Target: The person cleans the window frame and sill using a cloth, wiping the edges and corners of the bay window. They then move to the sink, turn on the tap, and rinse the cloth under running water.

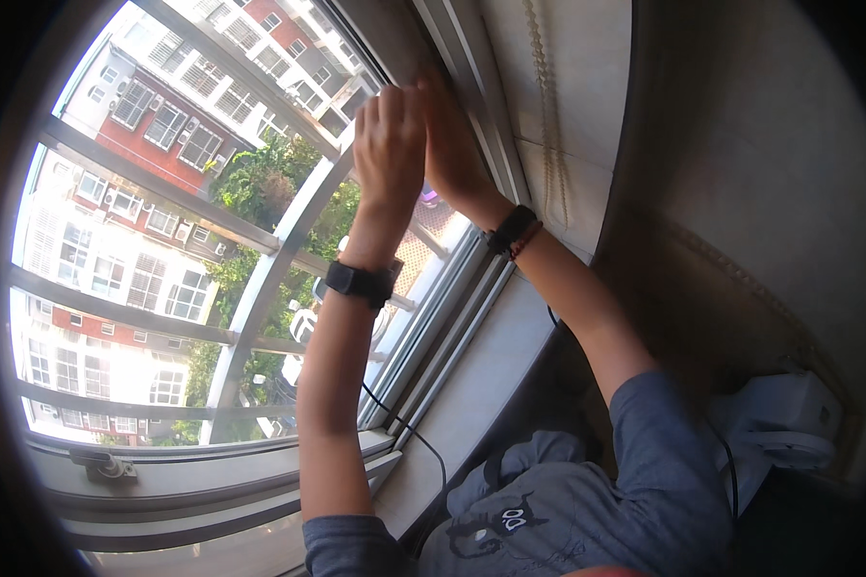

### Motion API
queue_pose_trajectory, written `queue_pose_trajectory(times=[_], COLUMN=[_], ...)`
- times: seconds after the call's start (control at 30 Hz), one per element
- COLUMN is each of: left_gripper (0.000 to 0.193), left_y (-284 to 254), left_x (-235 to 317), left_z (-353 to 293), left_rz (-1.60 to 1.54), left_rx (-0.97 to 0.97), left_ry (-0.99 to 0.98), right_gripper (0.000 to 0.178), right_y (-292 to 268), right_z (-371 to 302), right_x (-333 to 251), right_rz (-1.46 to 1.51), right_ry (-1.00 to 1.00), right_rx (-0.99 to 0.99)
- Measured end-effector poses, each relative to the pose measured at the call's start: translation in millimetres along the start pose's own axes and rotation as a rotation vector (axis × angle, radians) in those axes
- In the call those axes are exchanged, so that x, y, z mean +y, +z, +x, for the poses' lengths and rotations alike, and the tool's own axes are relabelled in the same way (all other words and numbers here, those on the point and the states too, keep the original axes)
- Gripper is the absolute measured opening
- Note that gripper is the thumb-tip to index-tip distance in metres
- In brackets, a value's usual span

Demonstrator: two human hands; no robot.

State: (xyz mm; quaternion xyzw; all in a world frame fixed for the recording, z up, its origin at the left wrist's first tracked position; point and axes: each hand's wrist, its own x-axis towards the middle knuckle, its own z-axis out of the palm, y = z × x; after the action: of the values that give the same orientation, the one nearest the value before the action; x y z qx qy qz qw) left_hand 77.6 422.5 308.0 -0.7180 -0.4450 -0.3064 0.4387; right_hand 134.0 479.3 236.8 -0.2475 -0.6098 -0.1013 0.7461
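Note:
Both my arms reach up to the side of a window, where the hands meet close together at the frame (484, 101). My left hand (388, 144) is curled with its knuckles up, in front of the glass side. Whatever its fingers close on is hidden. Against the shaded frame, my right hand (452, 159) is just right of the left one and partly overlapped by it. Its fingertips are lost in shadow, so their grip does not show. A black band (361, 282) circles the left wrist, and another black band (513, 231) the right.
Pale metal bars (250, 313) cross outside the window, with buildings and trees beyond. A beaded chain (548, 125) hangs along the tiled wall at right. A thin black cable (423, 435) runs over the sill. A white appliance (784, 418) stands at lower right.

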Motion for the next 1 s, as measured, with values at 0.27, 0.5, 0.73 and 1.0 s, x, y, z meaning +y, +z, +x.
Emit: queue_pose_trajectory(times=[0.27,0.5,0.73,1.0], left_gripper=[0.012,0.013,0.012,0.015], left_y=[14.2,-0.6,29.9,32.0], left_x=[13.7,-5.7,27.8,24.6], left_z=[-32.4,6.8,-66.2,-66.9], left_rz=[0.136,0.187,0.096,0.044], left_rx=[-0.235,0.011,-0.152,-0.230], left_ry=[0.223,0.201,0.159,0.124], right_gripper=[0.046,0.048,0.048,0.044], right_y=[-18.5,0.4,-23.7,-24.3], right_z=[-69.8,-12.9,-104.2,-105.0], right_x=[2.1,-0.1,10.6,5.8], right_rz=[0.069,-0.026,-0.053,-0.032], right_ry=[0.225,0.107,0.324,0.282], right_rx=[-0.151,0.005,-0.164,-0.129])
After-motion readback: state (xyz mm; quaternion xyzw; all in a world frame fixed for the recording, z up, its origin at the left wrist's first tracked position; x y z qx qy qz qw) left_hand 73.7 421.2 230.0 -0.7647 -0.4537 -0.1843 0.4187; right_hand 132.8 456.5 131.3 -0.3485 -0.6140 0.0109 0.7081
